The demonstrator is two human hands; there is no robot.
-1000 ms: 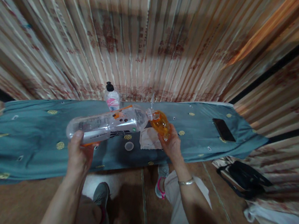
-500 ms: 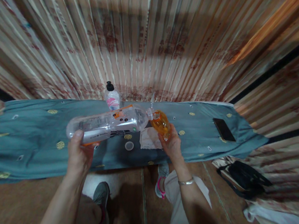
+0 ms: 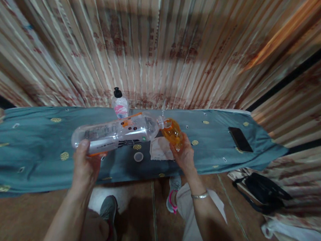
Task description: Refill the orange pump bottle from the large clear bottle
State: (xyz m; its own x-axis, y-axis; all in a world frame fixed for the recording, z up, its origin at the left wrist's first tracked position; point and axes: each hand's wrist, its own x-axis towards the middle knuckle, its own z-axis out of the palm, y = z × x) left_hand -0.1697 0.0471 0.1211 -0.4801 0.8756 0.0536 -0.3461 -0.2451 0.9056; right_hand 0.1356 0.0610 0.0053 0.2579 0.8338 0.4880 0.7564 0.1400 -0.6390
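- Left of centre in the frame is a tall, clear plastic bottle [image 3: 115, 132] with ribbed, see-through walls and a silver, white and orange label printed in black.
- It slants across the frame, base at the lower left, narrow neck at the upper right.
- Right of centre is a small, rounded, translucent amber bottle [image 3: 173, 132], glossy, its round opening facing the clear neck; whether the two rims touch is hard to tell.
- The left grip [image 3: 86, 164] is curled around the clear bottle near its base, thumb on top; the neck points away from this hand.
- The right grip [image 3: 185, 154] is closed around the amber bottle's lower end, leaving its opening exposed at the upper left of the fingers.
- Both bottles are held above the teal, cloth-covered surface [image 3: 43, 134] at mid-frame.
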